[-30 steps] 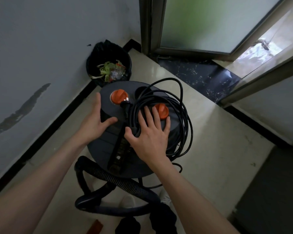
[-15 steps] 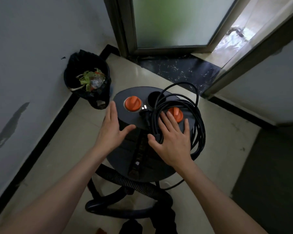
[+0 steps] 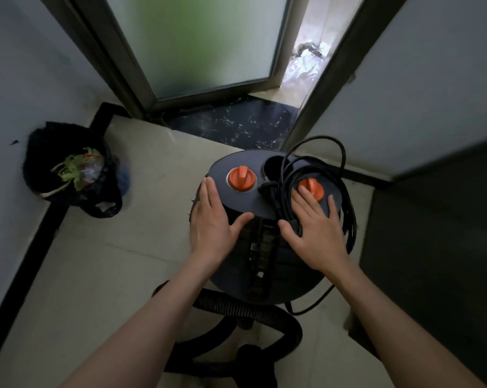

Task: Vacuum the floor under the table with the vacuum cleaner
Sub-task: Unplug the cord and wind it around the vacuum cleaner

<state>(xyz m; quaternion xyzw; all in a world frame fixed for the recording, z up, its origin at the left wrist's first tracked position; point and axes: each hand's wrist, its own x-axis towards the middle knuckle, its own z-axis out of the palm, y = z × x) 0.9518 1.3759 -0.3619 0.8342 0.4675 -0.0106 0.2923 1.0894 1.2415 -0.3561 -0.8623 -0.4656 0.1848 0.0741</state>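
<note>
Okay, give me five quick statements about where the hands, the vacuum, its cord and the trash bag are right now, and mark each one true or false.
1. Both hands lie flat on top of the vacuum cleaner. True: the left hand and right hand rest there with straight fingers.
2. The power cord is stretched out across the floor to a wall socket. False: it is coiled on the right side of the vacuum's top.
3. The trash bag sits to the left of the vacuum, by the wall. True.
4. The left hand grips the hose. False: the hose lies on the floor below the canister, untouched.
5. The vacuum's top carries two orange knobs. True; the right fingers touch the right one.
</note>
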